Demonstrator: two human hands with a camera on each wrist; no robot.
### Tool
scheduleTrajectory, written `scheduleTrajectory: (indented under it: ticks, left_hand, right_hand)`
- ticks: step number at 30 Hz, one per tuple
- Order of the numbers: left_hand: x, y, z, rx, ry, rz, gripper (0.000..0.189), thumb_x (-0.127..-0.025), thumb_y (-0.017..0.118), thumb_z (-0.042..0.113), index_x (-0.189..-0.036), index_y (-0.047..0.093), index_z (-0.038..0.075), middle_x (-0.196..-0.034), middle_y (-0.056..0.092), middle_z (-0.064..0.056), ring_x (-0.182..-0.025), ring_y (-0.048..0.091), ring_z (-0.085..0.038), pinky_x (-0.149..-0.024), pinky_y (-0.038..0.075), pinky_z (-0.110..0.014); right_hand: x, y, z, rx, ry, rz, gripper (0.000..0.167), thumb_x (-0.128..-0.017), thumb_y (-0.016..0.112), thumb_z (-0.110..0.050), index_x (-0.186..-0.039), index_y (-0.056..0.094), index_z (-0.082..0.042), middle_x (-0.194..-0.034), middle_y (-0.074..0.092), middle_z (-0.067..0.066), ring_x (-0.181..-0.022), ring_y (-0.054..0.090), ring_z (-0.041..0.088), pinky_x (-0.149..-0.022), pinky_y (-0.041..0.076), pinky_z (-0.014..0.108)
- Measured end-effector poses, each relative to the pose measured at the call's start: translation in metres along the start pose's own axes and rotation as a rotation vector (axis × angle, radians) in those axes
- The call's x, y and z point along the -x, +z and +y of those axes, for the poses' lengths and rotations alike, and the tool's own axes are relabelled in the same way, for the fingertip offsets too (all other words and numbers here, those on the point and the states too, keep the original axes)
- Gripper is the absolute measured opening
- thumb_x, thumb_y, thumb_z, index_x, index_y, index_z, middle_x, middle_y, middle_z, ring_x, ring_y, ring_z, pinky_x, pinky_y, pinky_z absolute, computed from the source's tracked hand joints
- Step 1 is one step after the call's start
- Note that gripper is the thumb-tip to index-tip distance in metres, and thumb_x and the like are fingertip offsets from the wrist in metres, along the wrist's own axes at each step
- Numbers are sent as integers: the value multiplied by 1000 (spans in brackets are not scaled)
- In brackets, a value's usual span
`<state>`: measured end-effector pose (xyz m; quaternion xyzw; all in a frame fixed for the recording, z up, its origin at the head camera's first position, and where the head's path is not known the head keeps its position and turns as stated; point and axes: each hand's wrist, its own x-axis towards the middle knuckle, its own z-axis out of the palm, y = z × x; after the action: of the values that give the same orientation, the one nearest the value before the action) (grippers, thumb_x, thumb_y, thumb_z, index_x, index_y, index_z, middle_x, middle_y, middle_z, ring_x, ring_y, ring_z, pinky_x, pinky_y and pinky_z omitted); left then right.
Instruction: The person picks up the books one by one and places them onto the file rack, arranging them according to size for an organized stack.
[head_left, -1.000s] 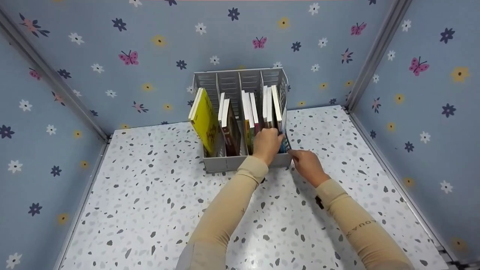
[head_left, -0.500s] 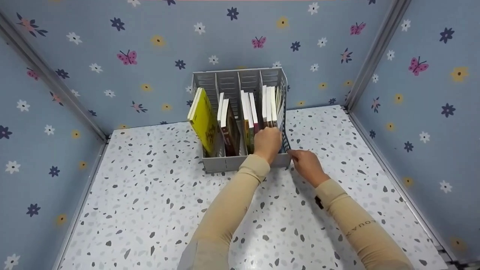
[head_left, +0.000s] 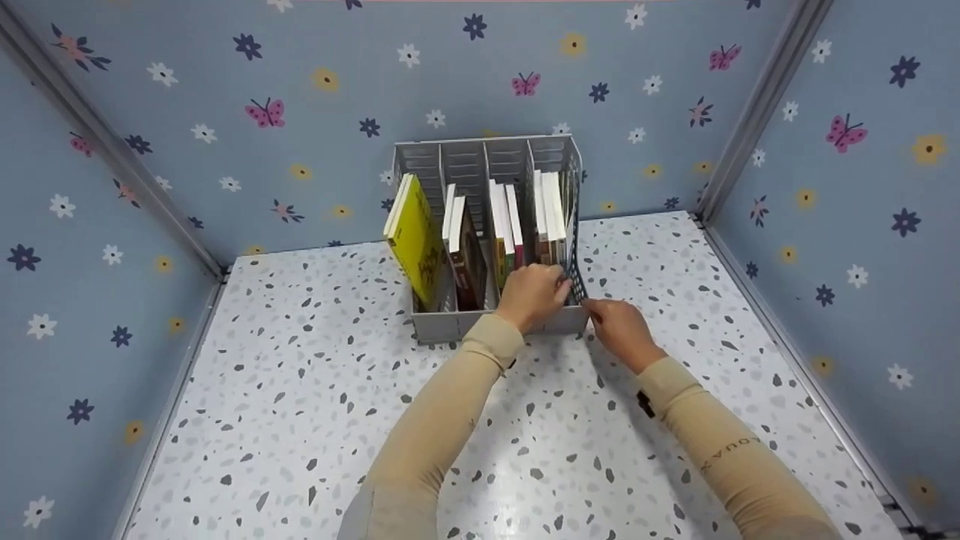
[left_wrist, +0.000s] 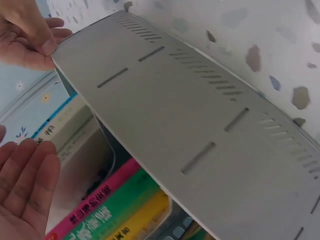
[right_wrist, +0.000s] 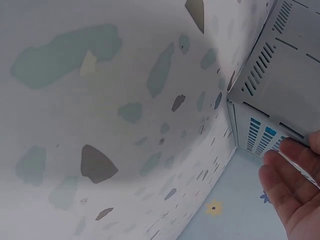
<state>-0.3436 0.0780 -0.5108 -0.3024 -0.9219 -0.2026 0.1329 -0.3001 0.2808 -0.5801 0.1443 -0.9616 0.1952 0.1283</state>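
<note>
A grey desktop book organizer [head_left: 442,328] with upright compartments holds books in each slot. My left hand [head_left: 531,292] is over the front of the rightmost slot, in front of its white-edged books [head_left: 551,199]. In the left wrist view the left hand's fingers [left_wrist: 30,185] are extended beside those books, apart from them. My right hand [head_left: 622,330] pinches the organizer's front right corner, the thumb on the front panel [left_wrist: 165,100] and fingers behind it. The right wrist view shows the right hand [right_wrist: 295,190] at that same corner.
A yellow book [head_left: 418,244] leans in the leftmost slot, with a dark brown book [head_left: 469,262] in the slot beside it. Pink, green and yellow spines [left_wrist: 100,215] show in the third slot. The speckled table [head_left: 300,420] meets patterned blue walls [head_left: 337,45] behind and at both sides.
The rightmost book in the right slot has moved left against its neighbours. My left hand has since drawn back slightly, toward the front. The right hand keeps its grip on the corner.
</note>
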Motion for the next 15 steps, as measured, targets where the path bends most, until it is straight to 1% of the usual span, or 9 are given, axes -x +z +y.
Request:
scheduleTrajectory:
  ticks: [4, 7, 10, 12, 15]
  left_hand:
    - [6, -3, -7, 27, 42, 15, 26, -108, 65, 27, -95, 78, 7, -91, 82, -10, -78, 78, -26, -72, 65, -41]
    - [11, -7, -12, 33, 53, 17, 24, -108, 66, 27, -102, 79, 7, -94, 83, -9, -78, 78, -25, -72, 65, -39]
    - [17, -13, -19, 56, 43, 12, 24, -108, 65, 25, -106, 79, 6, -97, 83, -10, -78, 79, -25, -73, 66, -39]
    - [22, -18, -24, 77, 25, 11, 23, -108, 65, 24, -112, 79, 5, -102, 83, -11, -83, 80, -26, -77, 66, -40]
    - [31, -24, -34, 107, -10, 6, 25, -109, 65, 22, -119, 77, 3, -108, 82, -13, -90, 80, -28, -83, 67, -41]
  right_hand:
    - [-1, -3, 4, 31, -31, 3, 20, -104, 65, 2, -118, 79, -1, -101, 81, 19, -91, 78, 40, -83, 63, 55]
    - [-2, -8, 4, 37, -38, 1, 20, -105, 65, -1, -119, 79, 0, -103, 82, 19, -93, 79, 39, -85, 64, 54]
    - [-4, -14, 4, 32, -20, 6, 20, -107, 65, -5, -122, 78, 1, -108, 82, 20, -99, 79, 38, -90, 64, 54]
    - [-5, -20, 4, 32, -1, 18, 22, -108, 64, -8, -123, 77, 2, -110, 82, 20, -102, 79, 39, -92, 64, 54]
    - [-5, -27, 5, 35, 15, 49, 23, -110, 64, -11, -123, 77, 2, -111, 81, 22, -101, 78, 40, -91, 64, 55]
